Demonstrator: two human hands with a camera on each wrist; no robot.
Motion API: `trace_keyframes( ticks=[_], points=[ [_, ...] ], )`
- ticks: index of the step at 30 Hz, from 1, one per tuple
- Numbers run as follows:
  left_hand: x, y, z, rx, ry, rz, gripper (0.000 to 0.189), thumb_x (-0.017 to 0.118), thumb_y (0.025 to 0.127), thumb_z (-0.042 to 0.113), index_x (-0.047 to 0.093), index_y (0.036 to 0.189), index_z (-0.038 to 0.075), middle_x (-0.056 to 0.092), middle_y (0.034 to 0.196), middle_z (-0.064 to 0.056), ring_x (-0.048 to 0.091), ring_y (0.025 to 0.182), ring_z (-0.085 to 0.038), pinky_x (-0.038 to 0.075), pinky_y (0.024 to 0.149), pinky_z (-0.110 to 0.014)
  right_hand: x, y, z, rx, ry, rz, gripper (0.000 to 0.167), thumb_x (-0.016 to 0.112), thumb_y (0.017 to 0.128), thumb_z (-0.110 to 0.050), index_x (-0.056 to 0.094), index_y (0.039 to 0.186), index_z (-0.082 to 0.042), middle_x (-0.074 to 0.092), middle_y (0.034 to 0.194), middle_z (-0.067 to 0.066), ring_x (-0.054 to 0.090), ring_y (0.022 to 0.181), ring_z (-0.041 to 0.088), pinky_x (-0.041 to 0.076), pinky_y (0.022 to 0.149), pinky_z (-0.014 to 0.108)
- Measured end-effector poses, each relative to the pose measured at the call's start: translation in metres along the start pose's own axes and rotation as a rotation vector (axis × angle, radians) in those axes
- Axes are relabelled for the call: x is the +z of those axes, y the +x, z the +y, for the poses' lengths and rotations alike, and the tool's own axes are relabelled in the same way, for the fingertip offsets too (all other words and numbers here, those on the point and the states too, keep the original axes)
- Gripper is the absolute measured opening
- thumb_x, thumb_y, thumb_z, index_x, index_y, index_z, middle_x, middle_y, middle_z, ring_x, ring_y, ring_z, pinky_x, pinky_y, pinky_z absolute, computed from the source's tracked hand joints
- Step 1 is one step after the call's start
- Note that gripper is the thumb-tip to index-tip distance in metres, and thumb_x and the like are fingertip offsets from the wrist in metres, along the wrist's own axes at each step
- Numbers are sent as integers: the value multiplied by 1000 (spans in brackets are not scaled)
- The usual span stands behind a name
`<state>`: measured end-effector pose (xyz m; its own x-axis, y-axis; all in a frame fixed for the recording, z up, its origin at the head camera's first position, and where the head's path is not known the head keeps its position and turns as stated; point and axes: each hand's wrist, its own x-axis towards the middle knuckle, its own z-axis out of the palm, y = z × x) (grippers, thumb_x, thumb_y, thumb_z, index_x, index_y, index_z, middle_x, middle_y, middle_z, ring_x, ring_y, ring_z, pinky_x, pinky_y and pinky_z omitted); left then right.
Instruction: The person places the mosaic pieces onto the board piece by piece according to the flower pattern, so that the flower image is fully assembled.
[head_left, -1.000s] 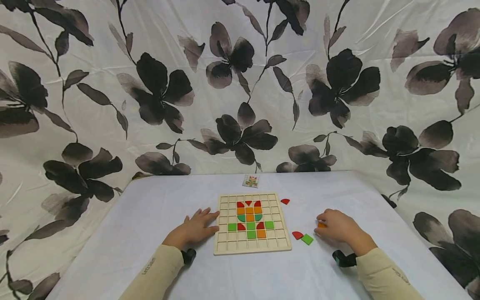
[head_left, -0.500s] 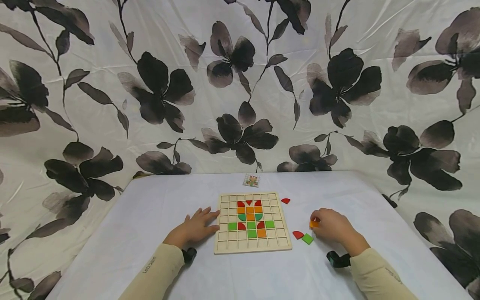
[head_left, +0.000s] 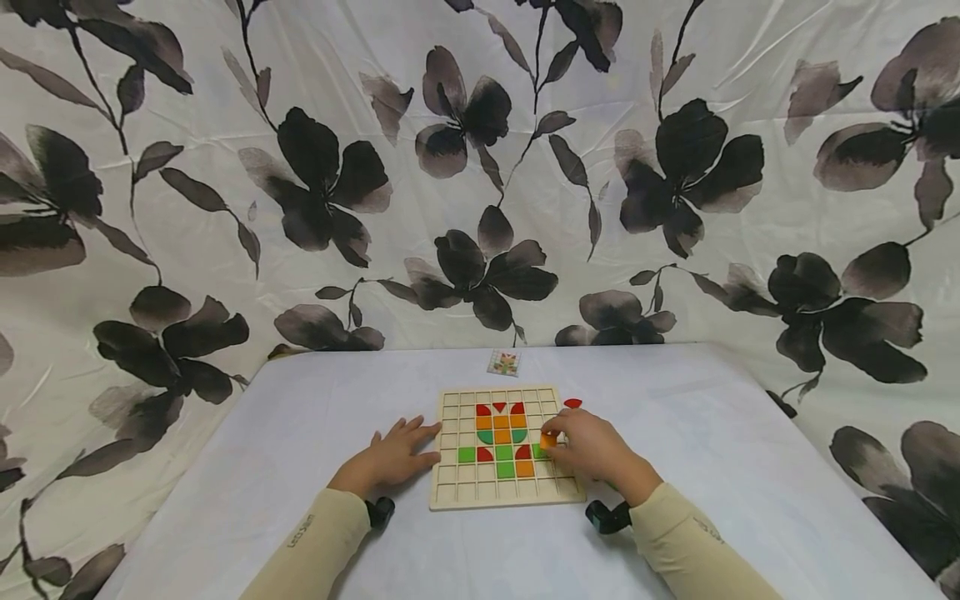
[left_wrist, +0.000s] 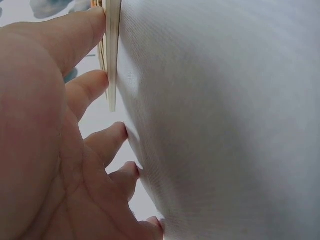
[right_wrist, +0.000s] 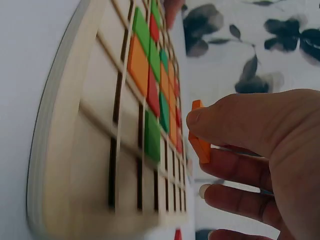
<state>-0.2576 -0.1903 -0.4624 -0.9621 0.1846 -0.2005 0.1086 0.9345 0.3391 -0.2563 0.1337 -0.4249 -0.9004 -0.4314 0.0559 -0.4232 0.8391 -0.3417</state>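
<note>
A wooden grid board (head_left: 468, 493) lies on the table, with red, orange, green and teal tiles set in its squares. My right hand (head_left: 600, 452) is over the board's right side and pinches an orange square tile (right_wrist: 201, 147) between thumb and finger. Just below that tile in the head view is a green square tile (right_wrist: 152, 137) in the grid. Left of the board, my left hand (head_left: 388, 458) lies with fingers spread. In the left wrist view its thumb and one fingertip touch the board's edge (left_wrist: 113, 60); the other fingertips rest on the cloth.
A small pattern card (head_left: 504, 362) lies behind the board. One loose red tile (head_left: 573, 403) sits near the board's upper right corner. White cloth (head_left: 480, 554) covers the table, and a flowered curtain (head_left: 480, 200) hangs behind it.
My right hand has picked up the orange tile from the table and carried it left over the board. It now covers the loose red and green tiles there. The left hand stays put.
</note>
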Motion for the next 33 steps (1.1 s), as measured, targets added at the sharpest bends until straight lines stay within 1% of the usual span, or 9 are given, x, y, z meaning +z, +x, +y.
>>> trace_keyframes(
  ticks=[4, 9, 10, 13, 17, 20, 23, 28, 33],
  points=[
    [-1, 0, 1, -2, 3, 0, 62, 56, 94, 51, 40, 149, 27, 29, 159, -12, 18, 147, -43, 10, 111, -73, 11, 10, -18, -90, -34, 1, 24, 73, 85, -28, 72, 107, -17, 69, 99, -5, 61, 97, 16, 52, 88, 38],
    [0, 1, 1, -1, 9, 1, 62, 55, 93, 51, 40, 149, 27, 29, 159, -12, 19, 147, -42, 10, 111, -73, 24, 16, -40, -228, -111, 0, 22, 73, 86, -29, 74, 105, -17, 71, 98, -7, 60, 92, 13, 53, 84, 31],
    [0, 1, 1, -1, 8, 0, 62, 55, 93, 51, 40, 149, 27, 29, 159, -11, 18, 147, -43, 10, 111, -73, 27, 16, -43, -247, -115, -2, 21, 73, 87, -29, 74, 105, -18, 71, 98, -7, 59, 91, 13, 53, 82, 29],
    [0, 0, 0, -1, 4, -4, 62, 55, 93, 52, 40, 149, 27, 29, 159, -12, 18, 147, -43, 10, 111, -73, 34, 18, -52, -289, -127, 5, 21, 72, 87, -29, 74, 105, -19, 71, 102, -9, 62, 95, 12, 53, 85, 28],
    [-1, -1, 1, 5, -1, -8, 62, 55, 94, 51, 40, 148, 26, 30, 158, -12, 19, 147, -44, 10, 110, -74, 41, 21, -59, -295, -99, -15, 22, 72, 88, -29, 73, 108, -20, 70, 104, -10, 62, 99, 12, 52, 89, 29],
    [-2, -1, 1, 9, 1, -10, 61, 55, 94, 50, 40, 149, 26, 30, 158, -12, 19, 147, -44, 10, 110, -74, 44, 23, -60, -281, -73, -44, 23, 73, 87, -30, 73, 108, -21, 69, 103, -11, 60, 98, 10, 51, 87, 28],
    [-2, -1, 1, 11, 7, -7, 61, 54, 94, 50, 40, 149, 26, 30, 158, -12, 19, 146, -44, 11, 110, -74, 45, 24, -60, -273, -52, -64, 19, 73, 86, -30, 75, 103, -22, 67, 98, -12, 58, 93, 8, 51, 84, 26],
    [-2, -1, 2, 0, 11, -6, 62, 55, 94, 51, 40, 149, 27, 30, 159, -12, 19, 147, -44, 11, 110, -73, 45, 24, -59, -306, -40, -63, 13, 73, 86, -29, 76, 96, -21, 65, 91, -12, 56, 85, 6, 50, 81, 23],
    [-2, -2, 3, -3, 8, -7, 62, 56, 94, 50, 40, 148, 26, 30, 158, -12, 20, 146, -44, 11, 110, -74, 44, 20, -59, -320, -55, -66, 15, 72, 87, -28, 77, 100, -20, 67, 95, -11, 58, 89, 6, 50, 84, 23]
  ],
)
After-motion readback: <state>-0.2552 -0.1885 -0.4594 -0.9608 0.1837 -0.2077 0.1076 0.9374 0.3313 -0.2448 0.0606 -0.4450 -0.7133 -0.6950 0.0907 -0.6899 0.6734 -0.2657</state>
